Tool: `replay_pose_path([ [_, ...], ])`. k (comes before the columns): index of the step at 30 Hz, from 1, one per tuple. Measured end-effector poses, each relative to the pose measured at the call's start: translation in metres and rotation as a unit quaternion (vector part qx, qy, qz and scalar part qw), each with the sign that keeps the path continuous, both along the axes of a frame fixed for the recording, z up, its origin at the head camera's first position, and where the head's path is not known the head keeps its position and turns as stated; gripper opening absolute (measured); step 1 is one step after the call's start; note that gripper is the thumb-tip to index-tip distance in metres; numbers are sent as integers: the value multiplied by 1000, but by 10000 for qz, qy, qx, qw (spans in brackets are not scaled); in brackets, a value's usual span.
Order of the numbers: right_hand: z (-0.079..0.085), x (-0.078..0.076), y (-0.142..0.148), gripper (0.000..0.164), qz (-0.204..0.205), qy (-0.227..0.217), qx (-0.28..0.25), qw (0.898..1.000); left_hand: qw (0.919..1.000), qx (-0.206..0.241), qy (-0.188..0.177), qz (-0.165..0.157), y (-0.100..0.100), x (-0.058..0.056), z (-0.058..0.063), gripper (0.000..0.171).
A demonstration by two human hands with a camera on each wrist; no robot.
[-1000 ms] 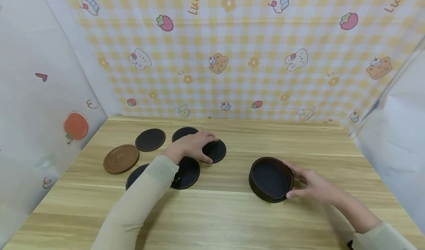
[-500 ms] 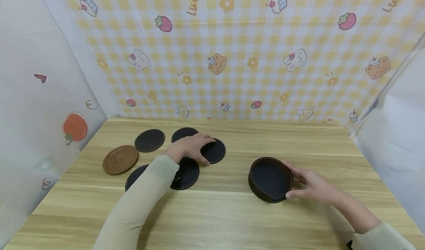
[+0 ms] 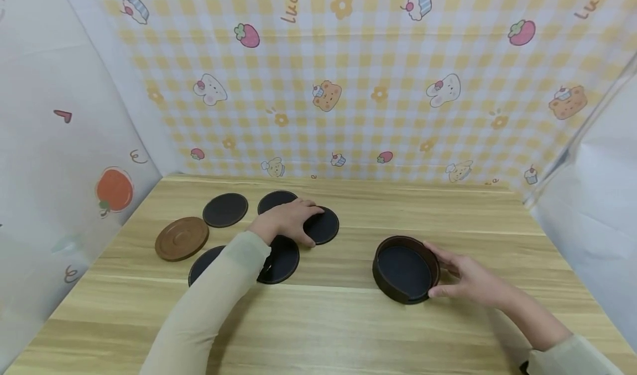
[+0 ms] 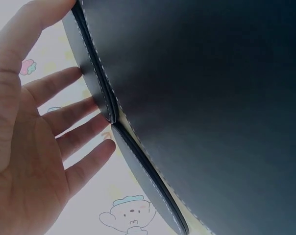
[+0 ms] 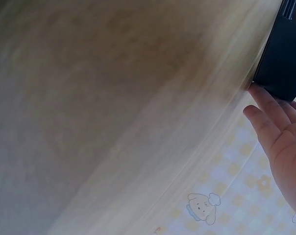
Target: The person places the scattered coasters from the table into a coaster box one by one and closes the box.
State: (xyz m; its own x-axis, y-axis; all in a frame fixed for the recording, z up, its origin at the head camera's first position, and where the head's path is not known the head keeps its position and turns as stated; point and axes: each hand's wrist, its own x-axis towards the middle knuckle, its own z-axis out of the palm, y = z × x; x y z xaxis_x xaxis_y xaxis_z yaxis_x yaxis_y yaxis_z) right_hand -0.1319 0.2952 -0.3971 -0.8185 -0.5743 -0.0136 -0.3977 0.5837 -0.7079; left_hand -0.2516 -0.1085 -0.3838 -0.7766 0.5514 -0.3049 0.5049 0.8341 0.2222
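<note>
My left hand (image 3: 287, 220) reaches over the black round coasters, thumb and fingers spread at the left part of one coaster (image 3: 325, 227) that lies flat. In the left wrist view the thumb tip meets a dark stitched edge, and the other fingers of the left hand (image 4: 37, 142) extend loosely beside the coasters (image 4: 148, 181). My right hand (image 3: 473, 278) holds the right side of a round, dark, open-topped coaster holder (image 3: 385, 289), thumb in front and fingers behind. In the right wrist view fingertips touch the holder's wall (image 5: 280, 61).
Around the left arm lie more black coasters: one at the back left (image 3: 225, 210), one behind the hand (image 3: 273, 199), one in front (image 3: 285, 261) and one partly under the sleeve (image 3: 201, 265). A brown ridged disc (image 3: 181, 239) lies farthest left on the wooden table (image 3: 323, 331).
The left thumb has shifted slightly closer to the wrist, beside the coaster. The coasters, the holder and the right hand have stayed in place.
</note>
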Motion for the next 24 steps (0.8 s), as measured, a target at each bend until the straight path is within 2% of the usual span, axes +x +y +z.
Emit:
replay_pose_path([
  [10,-1,2,-1,97,24,13,17,10000,9998,23,23,-199,0,2,-6,85],
  [16,0,2,-1,96,8,71,-79,9999,9997,9,77,-245,1,3,-3,85],
  [24,-1,1,0,96,10,115,-94,9999,9995,87,-45,-292,3,7,1,84],
])
